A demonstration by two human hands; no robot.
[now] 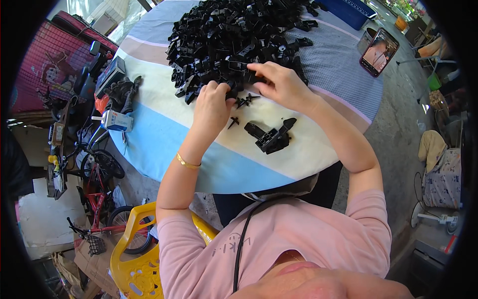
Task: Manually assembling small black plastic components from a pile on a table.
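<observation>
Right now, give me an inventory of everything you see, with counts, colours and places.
Small parts pile: uncountable, black, table's far side
Cross-shaped pieces: a few, black, near the hands
Bulky part cluster: one, black, nearer me
Tablecloth: one, striped blue, cream, grey
Basket: one, blue, far right
Phone: one, dark, right edge
Small carton: one, white-blue, left edge
Chair: one, yellow, lower left
Bicycle: one, red, left floor
Background clutter: uncounted, mixed, both sides
Bracelet: one, gold, left wrist
Shirt: one, pink, worn
Left hand, right hand: two, bare, pile's near edge
</observation>
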